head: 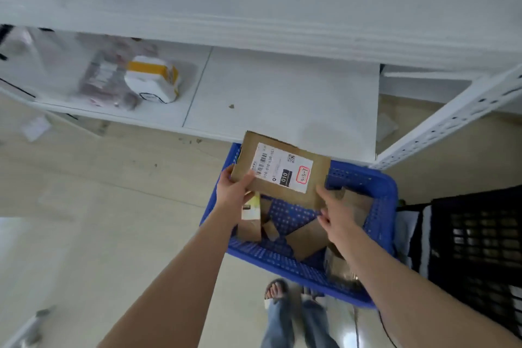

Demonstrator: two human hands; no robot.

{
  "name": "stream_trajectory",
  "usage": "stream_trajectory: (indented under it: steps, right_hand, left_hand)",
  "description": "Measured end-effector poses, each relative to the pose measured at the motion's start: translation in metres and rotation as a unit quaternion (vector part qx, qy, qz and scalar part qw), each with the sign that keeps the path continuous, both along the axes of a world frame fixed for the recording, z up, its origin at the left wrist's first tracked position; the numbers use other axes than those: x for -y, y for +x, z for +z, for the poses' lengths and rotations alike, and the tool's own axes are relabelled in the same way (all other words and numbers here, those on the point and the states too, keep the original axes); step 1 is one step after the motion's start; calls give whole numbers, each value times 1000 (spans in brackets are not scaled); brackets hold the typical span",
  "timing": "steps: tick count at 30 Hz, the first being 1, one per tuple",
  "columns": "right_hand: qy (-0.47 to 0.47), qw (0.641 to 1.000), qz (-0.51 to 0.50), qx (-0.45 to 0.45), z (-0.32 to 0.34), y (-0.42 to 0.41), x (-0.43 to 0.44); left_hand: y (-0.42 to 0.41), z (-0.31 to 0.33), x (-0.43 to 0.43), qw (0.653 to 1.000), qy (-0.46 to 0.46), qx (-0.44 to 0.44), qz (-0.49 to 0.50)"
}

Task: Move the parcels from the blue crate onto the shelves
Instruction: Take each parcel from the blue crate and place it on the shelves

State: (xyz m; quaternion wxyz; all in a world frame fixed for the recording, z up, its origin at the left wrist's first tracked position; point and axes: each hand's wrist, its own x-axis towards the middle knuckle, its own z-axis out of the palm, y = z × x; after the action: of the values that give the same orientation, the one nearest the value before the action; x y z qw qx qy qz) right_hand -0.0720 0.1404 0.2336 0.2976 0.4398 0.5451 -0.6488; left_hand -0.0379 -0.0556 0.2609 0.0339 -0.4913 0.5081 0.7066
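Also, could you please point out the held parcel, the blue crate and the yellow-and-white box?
held parcel [282, 169], head view, on its white label.
blue crate [364, 176], head view, on its far rim.
yellow-and-white box [152, 82], head view, on its white face.

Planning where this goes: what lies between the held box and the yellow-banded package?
Head view: beyond the cardboard box, bare white shelf, one dark speck.

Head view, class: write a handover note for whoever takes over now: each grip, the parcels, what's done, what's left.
Left grip holds the labelled parcel's left edge; right grip holds its near right corner.
Parcel is up above the blue crate, in front of the lower shelf.
Done: lifted out; not yet shelved.
Left: shelve it, then the cardboard parcels lying in the crate.
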Motion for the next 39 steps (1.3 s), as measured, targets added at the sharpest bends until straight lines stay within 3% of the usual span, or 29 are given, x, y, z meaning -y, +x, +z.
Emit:
stream_trajectory:
  steps: [3,5,8,13,17,21,28,39]
  right_hand:
    - [113,973,166,-115,46,-16,-2]
    - [110,937,281,-174,81,-25,6]
    - [56,896,402,-181,123,-32,18]
    - [3,898,402,-178,164,-30,29]
    - [-18,902,396,-173,192,-25,38]
    - [-52,898,397,-184,219,-25,42]
    - [-29,861,439,-254,281,-36,49]
    - [-19,844,434,-315,338,-49,44]
  left_hand:
    - [-5,58,19,996,-48,-11,-76]
    - [-9,93,24,990,-64,-25,-124]
    - [-14,133,27,988,-61,-37,-134]
    - [-15,175,28,994,-61,-56,-71]
    - [4,202,21,978,-66,-6,-198]
    - [14,228,23,966,-115,-22,-231]
    - [17,281,25,946,-194,-58,-254]
    - [8,337,9,931,-286,-79,-215]
